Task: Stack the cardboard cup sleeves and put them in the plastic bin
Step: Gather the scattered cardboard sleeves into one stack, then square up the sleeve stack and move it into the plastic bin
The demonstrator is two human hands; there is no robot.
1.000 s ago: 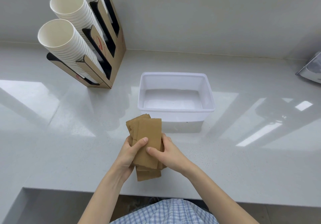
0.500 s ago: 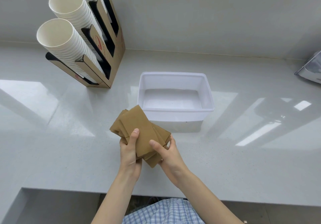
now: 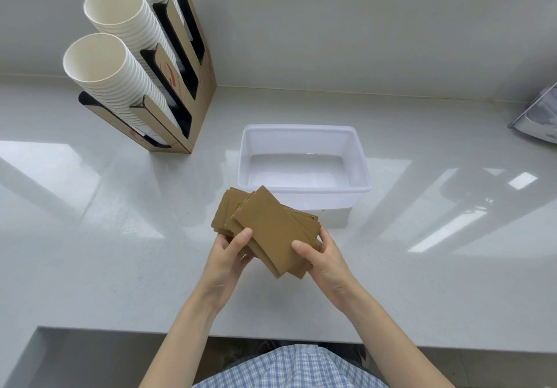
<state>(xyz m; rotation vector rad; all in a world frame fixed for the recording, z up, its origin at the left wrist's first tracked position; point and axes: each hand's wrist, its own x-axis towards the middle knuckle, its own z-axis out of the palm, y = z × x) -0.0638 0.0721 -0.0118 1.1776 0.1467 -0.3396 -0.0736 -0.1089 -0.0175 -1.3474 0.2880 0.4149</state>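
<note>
A loose, fanned stack of brown cardboard cup sleeves [image 3: 266, 226] is held above the counter, just in front of the white plastic bin [image 3: 360, 161]. My left hand [image 3: 230, 255] grips the stack's left lower side with the thumb on top. At the right lower corner my right hand [image 3: 321, 255] holds it, thumb on the top sleeve. The stack lies tilted, its far end pointing up and left. The bin holds nothing and stands open, its near rim partly hidden behind the sleeves.
A cardboard dispenser [image 3: 193, 86] with rows of white paper cups [image 3: 102, 68] stands at the back left. A grey packet [image 3: 539, 116] lies at the right edge. The white counter [image 3: 90, 237] ends in a front edge near my body.
The stack has turned from nearly upright to slanting left, then lifted and moved slightly right toward the bin. Both hands have kept hold of it, shifting their grip to its lower corners.
</note>
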